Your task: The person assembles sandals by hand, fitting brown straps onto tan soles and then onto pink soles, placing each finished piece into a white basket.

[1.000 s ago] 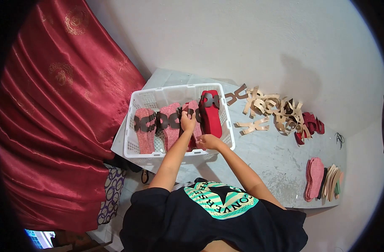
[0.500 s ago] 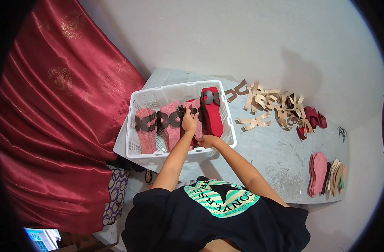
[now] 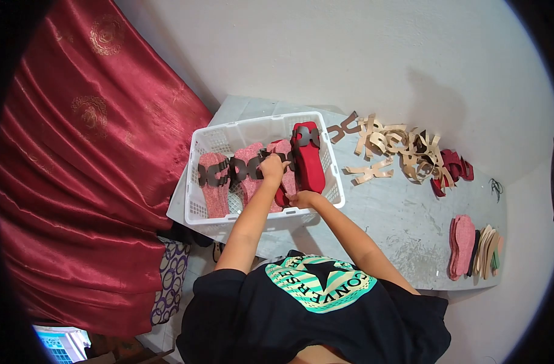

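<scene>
A white plastic basket [image 3: 253, 121] stands on the table with pink and red sandals standing close together in it. My left hand [image 3: 273, 167] is closed around the dark strap area of a pink sandal [image 3: 291, 181] right of the middle. Near that sandal's lower end is my right hand [image 3: 303, 199], its fingers bent against the sole and partly hidden. To the right leans a red sandal [image 3: 313, 173] with a dark cut-out strap. Another pink sandal [image 3: 215, 200] stands at the basket's left side, and more pink ones [image 3: 248, 153] are beside it.
Beige cut straps [image 3: 398, 142] lie heaped on the grey table [image 3: 374, 242], with red straps [image 3: 453, 167] beside them. Pink soles [image 3: 463, 246] and beige soles [image 3: 486, 249] stand at the right end. A red curtain [image 3: 89, 182] hangs on the left.
The whole view has shifted slightly. My left hand has turned a little over the strap of the pink sandal. My right hand stays by its lower end.
</scene>
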Demonstrator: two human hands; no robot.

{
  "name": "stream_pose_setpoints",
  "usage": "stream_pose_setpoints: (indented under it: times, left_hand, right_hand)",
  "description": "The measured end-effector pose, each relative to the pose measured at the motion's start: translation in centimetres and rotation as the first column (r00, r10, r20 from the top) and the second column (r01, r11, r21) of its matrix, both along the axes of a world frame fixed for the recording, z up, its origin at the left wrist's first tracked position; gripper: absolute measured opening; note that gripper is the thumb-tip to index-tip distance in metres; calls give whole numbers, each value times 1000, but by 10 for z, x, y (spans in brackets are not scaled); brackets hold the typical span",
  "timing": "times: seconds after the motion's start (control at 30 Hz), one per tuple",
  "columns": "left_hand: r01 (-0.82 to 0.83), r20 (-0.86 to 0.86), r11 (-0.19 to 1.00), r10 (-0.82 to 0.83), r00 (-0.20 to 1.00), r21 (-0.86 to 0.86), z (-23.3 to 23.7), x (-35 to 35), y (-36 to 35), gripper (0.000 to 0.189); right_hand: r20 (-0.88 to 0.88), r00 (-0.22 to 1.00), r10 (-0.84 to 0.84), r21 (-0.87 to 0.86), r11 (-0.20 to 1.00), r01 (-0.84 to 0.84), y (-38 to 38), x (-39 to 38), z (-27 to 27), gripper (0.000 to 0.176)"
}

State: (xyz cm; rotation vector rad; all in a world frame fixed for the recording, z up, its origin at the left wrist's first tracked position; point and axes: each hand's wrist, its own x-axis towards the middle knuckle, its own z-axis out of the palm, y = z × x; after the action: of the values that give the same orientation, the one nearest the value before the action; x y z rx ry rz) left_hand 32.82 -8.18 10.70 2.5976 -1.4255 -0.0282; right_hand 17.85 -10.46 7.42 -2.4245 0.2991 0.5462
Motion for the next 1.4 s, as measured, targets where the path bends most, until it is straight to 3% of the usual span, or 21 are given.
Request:
stream_pose_setpoints:
  times: [0.03,0.1,0.23,0.3,0.37,0.43,0.5,0.57,0.6,0.63,0.7,0.77,0.83,0.9,1.0,1.03,1.13,1.4]
  left_hand:
    - [1,0,1000,-1,1000,1,3,1,-3,56]
    - [-28,44,983,20,999,181,8,3,-6,56]
    - [-26,-12,978,29,1000,206,17,5,-4,64]
    - [-30,-15,987,33,999,157,25,4,-1,64]
    - [-26,-2,987,27,1000,160,38,4,3,65]
    - [33,-61,992,-26,998,125,46,6,7,64]
    - [70,-99,986,-55,994,152,53,8,7,64]
    - [102,-4,994,-102,995,-43,56,5,8,63]
    - [143,35,987,-140,989,-79,58,5,6,63]
    - [153,35,985,-151,988,-78,67,0,3,63]
    - [133,-40,991,-132,991,21,87,-13,-3,63]
    - [185,11,980,-185,983,-72,99,-35,-3,60]
    - [293,101,926,-277,956,-237,114,-68,-1,56]
    - [384,53,854,-392,919,-350,107,-96,-10,49]
    - [531,64,730,-562,825,-430,104,-146,-16,41]
    - [547,63,718,-581,812,-430,98,-163,-22,41]
    - [620,-27,656,-696,718,-430,85,-218,-39,39]
    - [829,-141,447,-894,425,-337,55,-372,-53,36]
  right_hand:
    - [0,1000,-1,1,1000,1,0,-2,-3,58]
    - [92,995,-46,29,999,44,-1,-5,-8,53]
    - [28,979,-203,58,978,201,7,-11,28,41]
    - [168,909,-381,133,923,362,10,-13,35,33]
    - [176,902,-394,110,919,379,11,-17,44,30]
    - [328,857,-397,169,917,361,13,-22,52,29]
    - [323,853,-409,197,911,362,10,-30,62,28]
    - [469,779,-417,218,909,356,7,-42,70,29]
    - [352,812,-465,237,884,403,5,-47,82,30]
    - [352,807,-474,238,879,412,6,-55,83,30]
    - [444,584,-680,608,707,360,7,-73,88,30]
    - [426,558,-713,600,684,415,6,-92,102,31]
    - [476,382,-792,652,610,451,5,-113,104,31]
    - [484,315,-816,657,577,485,2,-138,102,30]
    - [452,16,-892,793,411,450,-2,-180,90,28]
    - [452,-5,-892,793,400,460,-2,-196,86,28]
    - [395,-217,-893,800,219,558,4,-246,78,28]
    - [289,-573,-767,815,-117,568,50,-385,46,27]
